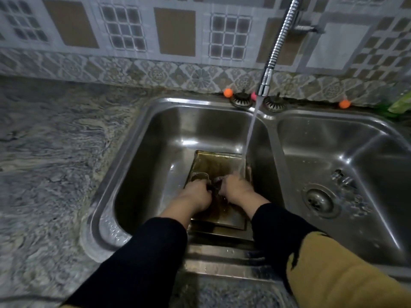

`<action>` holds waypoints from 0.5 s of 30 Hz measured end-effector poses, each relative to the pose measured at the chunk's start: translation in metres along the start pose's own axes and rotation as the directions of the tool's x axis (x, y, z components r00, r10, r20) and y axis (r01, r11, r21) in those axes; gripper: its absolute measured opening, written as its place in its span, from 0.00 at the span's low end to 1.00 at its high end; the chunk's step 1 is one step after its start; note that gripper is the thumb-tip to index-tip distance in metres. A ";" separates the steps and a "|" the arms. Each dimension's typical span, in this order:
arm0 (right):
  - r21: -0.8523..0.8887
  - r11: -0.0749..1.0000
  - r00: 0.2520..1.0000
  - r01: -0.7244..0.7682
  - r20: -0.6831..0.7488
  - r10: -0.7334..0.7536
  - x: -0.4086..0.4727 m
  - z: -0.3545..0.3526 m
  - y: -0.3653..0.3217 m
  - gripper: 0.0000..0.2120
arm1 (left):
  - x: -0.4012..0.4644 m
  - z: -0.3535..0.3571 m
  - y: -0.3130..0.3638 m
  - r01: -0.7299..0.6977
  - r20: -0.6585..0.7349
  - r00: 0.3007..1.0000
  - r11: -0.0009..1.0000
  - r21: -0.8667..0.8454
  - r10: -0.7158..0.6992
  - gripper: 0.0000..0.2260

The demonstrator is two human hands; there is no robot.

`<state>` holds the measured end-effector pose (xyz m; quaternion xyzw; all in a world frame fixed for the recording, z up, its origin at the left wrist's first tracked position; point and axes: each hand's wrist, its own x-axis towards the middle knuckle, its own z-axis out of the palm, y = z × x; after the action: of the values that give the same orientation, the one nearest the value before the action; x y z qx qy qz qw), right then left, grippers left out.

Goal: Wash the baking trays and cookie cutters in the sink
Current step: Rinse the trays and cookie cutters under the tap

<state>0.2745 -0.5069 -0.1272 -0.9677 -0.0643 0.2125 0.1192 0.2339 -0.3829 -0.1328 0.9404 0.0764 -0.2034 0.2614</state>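
The left hand (198,192) is curled round a small metal cookie cutter (200,177), holding it at its near edge. At 3 o'clock from it, almost touching, the right hand (236,188) is clenched over a dark scrubbing pad (216,182) that pokes out between the two hands. Both hands work just above a baking tray (219,162) lying flat in the left basin of the sink (155,138).

The tray is rectangular and metal, its floor stained brown-yellow and filmed with water. A second rim (220,235) shows beneath it at 6 o'clock, so it appears to sit on another tray. A stream of water (250,134) falls from the tap (265,82) at 12 o'clock and lands just beyond the right hand's knuckles.

The cutter's shape cannot be made out; only a curved, thin wall shows above the fingers. The fingertips of both hands are hidden, and the black sleeves (142,258) cover the near end of the trays. The right basin (347,174) sits at 3 o'clock with its drain (319,202) visible.
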 end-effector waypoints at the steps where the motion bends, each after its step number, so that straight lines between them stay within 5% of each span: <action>1: 0.072 0.997 0.999 -0.034 0.027 0.032 -0.003 -0.006 0.000 0.15 | 0.000 0.000 0.002 0.015 -0.035 0.999 0.998 -0.063 -0.017 0.19; 4: 0.493 0.865 0.994 -0.094 0.087 0.058 -0.021 -0.024 0.005 0.08 | -0.004 -0.002 0.019 0.041 -0.025 0.998 0.901 -0.432 -0.057 0.22; 7: 0.800 0.591 0.994 -0.102 0.109 0.025 -0.045 -0.035 0.015 0.06 | -0.013 -0.001 0.039 0.128 0.162 0.987 0.588 -0.798 0.005 0.15; 10: 0.704 0.710 1.000 0.016 -0.027 0.004 -0.058 -0.036 0.025 0.05 | -0.013 -0.005 0.057 0.239 0.267 0.964 0.411 -0.880 0.009 0.10; 15: 0.572 0.813 0.989 0.113 -0.145 -0.035 -0.066 -0.034 0.031 0.08 | -0.014 -0.009 0.070 0.308 0.308 0.950 0.279 -0.909 -0.046 0.16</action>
<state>0.2320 -0.5549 -0.0787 -0.8942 -0.0266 0.1547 0.4193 0.2417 -0.4384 -0.0876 0.5593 0.2565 -0.2499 0.7476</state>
